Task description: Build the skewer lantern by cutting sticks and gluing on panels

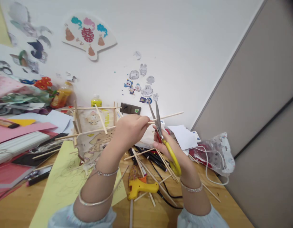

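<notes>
My left hand [132, 128] is closed on a thin wooden stick [172, 115] that points out to the right. In my right hand [168, 144] is a pair of scissors [158, 123] with yellow handles, its blades parted and pointing up. The stick passes at the blades, just right of my left fingertips. Behind my left hand stands a frame of glued sticks [76, 126] with a printed cloth [96, 142] in it. Below my hands lies a yellow glue gun [141, 186] among loose sticks [151, 174].
Yellow paper [58, 190] lies under the frame. Markers [158, 161] and a black cord [170, 202] are mixed with the sticks. At right are a plastic bag [222, 155] and a white cable [208, 174]. Papers [29, 129] and bottles [62, 95] crowd the left and back.
</notes>
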`<state>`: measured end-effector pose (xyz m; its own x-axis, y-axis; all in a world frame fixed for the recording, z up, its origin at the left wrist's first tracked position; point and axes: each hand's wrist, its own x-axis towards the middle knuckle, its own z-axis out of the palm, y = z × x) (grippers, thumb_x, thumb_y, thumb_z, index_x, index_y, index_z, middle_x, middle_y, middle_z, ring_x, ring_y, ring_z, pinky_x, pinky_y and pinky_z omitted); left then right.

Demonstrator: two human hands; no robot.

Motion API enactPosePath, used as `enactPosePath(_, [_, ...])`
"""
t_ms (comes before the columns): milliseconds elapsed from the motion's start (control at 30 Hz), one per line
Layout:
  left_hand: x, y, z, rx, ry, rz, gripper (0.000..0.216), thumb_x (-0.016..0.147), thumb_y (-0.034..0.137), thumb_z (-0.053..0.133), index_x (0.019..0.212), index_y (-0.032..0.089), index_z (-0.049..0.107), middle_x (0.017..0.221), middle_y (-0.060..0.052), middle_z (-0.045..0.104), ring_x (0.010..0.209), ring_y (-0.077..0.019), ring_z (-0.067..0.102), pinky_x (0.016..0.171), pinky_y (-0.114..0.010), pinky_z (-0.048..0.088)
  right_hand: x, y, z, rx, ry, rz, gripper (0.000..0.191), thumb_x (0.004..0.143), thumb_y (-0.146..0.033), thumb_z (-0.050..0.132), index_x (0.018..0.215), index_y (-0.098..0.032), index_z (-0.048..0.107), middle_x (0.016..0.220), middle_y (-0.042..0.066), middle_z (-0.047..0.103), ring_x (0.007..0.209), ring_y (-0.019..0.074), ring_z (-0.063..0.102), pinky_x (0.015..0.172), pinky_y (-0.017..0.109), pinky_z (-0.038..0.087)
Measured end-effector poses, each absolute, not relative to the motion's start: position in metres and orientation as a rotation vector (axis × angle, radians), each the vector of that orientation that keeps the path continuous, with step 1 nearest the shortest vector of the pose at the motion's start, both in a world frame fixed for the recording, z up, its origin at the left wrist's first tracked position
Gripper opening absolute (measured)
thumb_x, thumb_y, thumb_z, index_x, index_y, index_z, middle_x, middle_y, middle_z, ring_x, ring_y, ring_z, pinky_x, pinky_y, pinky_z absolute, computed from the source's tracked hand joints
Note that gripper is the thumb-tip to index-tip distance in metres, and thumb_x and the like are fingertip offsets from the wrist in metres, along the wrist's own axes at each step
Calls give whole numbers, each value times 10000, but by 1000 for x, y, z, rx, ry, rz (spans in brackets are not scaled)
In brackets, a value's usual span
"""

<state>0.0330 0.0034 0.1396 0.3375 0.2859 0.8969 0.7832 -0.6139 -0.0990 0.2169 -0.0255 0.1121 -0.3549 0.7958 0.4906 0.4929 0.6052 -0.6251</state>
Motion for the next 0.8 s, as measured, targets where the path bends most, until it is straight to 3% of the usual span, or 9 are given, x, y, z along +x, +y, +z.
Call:
enactPosePath(300, [28,1,142,-2091,-959,-1183,339,896,286,369,669,184,599,559,-36,591,545,-149,517,490,-253,264,196,-37,115,-1032,-1843,415,349,784,-210,472,1122,-209,560,826,5,529,763,157,488,739,291,412])
enactPosePath(600, [29,4,142,-2139,-1055,-1168,345,902,333,381,683,189,606,579,-38,617,549,-154,541,492,-255,267,197,-11,98,-1115,-1780,436,335,717,-186,496,1038,-193,591,724,-16,511,616,127,441,608,265,389])
enactPosePath(800, [33,10,138,-2199,-1192,-1194,319,895,331,404,699,191,614,602,-34,629,548,-157,543,496,-252,259,201,-20,106,-1083,-1920,522,338,795,-302,532,1112,-183,530,852,16,549,774,162,515,738,301,426])
